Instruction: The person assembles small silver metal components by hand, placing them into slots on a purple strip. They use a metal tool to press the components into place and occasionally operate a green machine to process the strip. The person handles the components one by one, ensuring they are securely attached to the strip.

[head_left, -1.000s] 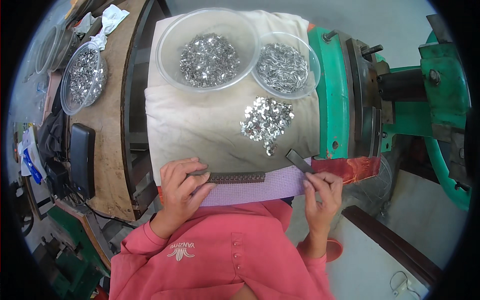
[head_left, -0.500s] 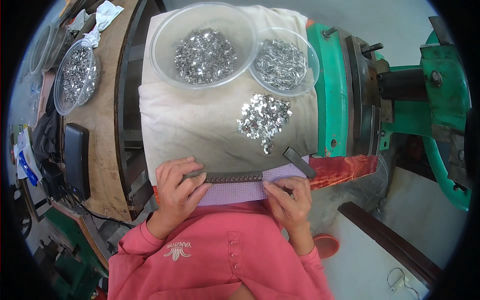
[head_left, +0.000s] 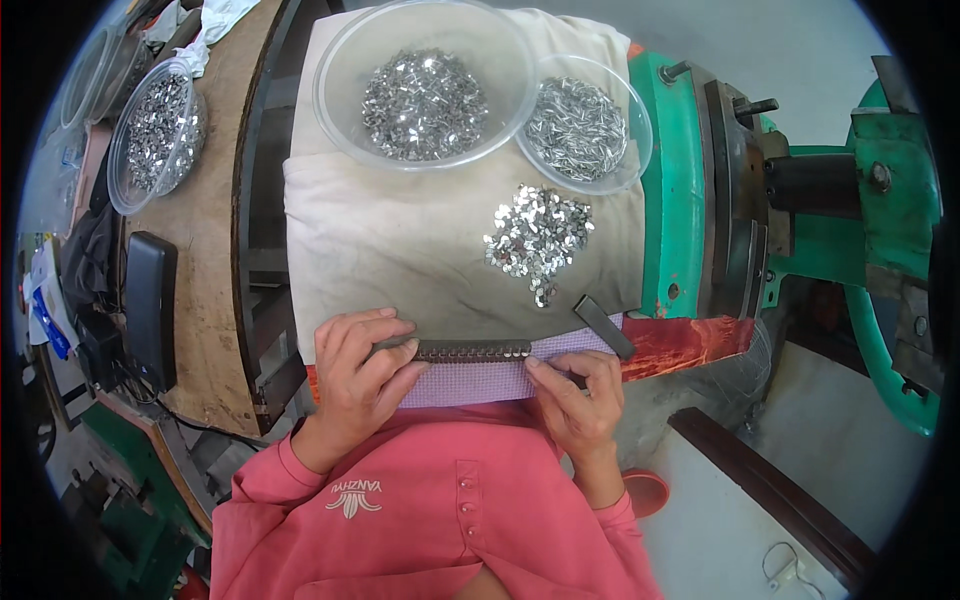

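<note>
A dark, narrow bar with a row of small slots [head_left: 470, 353] lies crosswise in front of me, along the near edge of the cloth. My left hand [head_left: 362, 362] grips its left end between thumb and fingers. My right hand [head_left: 580, 385] is closed, thumb and forefinger tips at the bar's right end; whatever they pinch is too small or hidden to name. Bright bits of metal show in the slots beside those fingertips. Beyond the bar is a loose pile of small flat shiny metal pieces [head_left: 540, 235]. A short dark metal block [head_left: 604, 327] rests slantwise beyond my right hand.
On the pale cloth [head_left: 340, 230] stand a large clear bowl [head_left: 335, 110] of small metal parts and a smaller clear tub [head_left: 642, 150] of pin-like ones. A green machine [head_left: 664, 200] borders the right. At left, a wooden bench [head_left: 205, 330] carries another filled tub [head_left: 120, 170] and a black case [head_left: 152, 310].
The view has shifted slightly. More bright metal now shows at the bar's right end, beside my right fingertips. Both hands keep nearly the same places.
</note>
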